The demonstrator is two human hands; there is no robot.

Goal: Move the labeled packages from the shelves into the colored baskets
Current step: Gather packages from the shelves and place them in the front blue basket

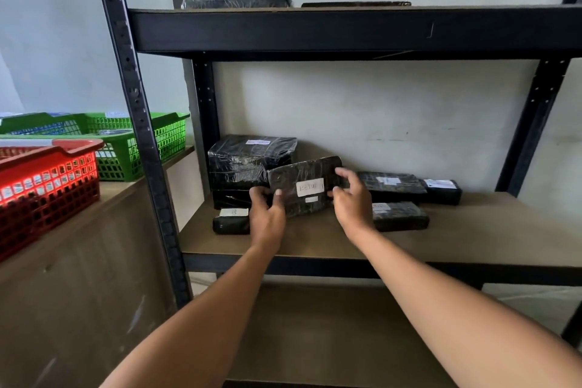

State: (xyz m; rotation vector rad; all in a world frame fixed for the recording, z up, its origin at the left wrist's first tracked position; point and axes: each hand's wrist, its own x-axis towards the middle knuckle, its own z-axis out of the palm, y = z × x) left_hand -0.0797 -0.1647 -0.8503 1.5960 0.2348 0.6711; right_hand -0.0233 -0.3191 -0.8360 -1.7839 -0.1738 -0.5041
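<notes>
Fingers of both your hands close on one black-wrapped package (305,187), its white label reading something like "RETUR", held tilted just above the middle shelf (441,230). Your left hand (267,211) pinches the package's left edge, thumb on the front face; your right hand (352,198) clamps the right edge, fingers curled over the top corner.

Head view: you appear to be at the pick-and-read step, the package lifted clear of the shelf board but not yet carried off. The next move likely calls for reading the label, then swinging left past the black upright (141,135) to whichever basket matches it; which colour that is cannot be told.

Counted on the middle shelf besides the held one: a large wrapped block (248,164) at the back left, a small package (231,220) in front of it, and three more at right, a flat one (392,184), a small one (442,190) beside it and one in front (400,214). Two more dark packages lie on the upper shelf (346,27).

Baskets on the side cabinet (78,277) number three: red basket (47,186) nearest, green basket (141,145) behind, blue basket (41,126) partly hidden.
</notes>
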